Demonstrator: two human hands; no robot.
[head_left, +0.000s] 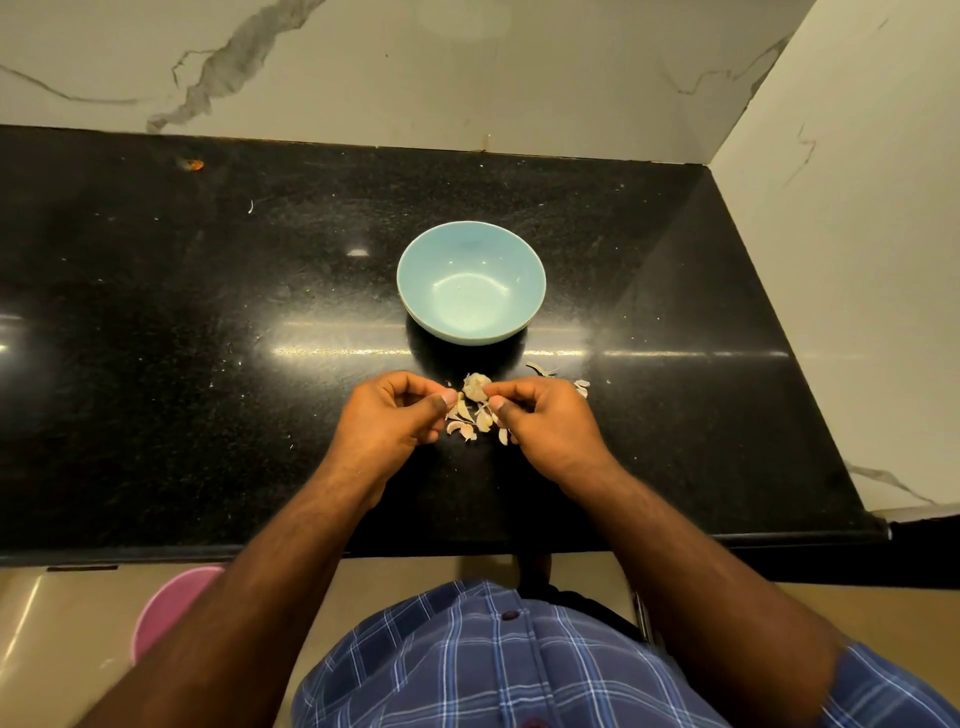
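A small garlic bulb piece (476, 387) is held just above the black counter (208, 312), pinched from both sides. My left hand (395, 415) pinches its left side between thumb and fingers, and my right hand (540, 415) pinches its right side the same way. Several loose garlic cloves and skins (467, 423) lie on the counter between and under my hands. A light blue bowl (415, 270) stands just beyond them, and nothing shows inside it.
More papery skins (543, 370) lie to the right of the bowl's near side. A marble wall runs along the back and right of the counter. A pink round container (166, 608) sits on the floor at lower left.
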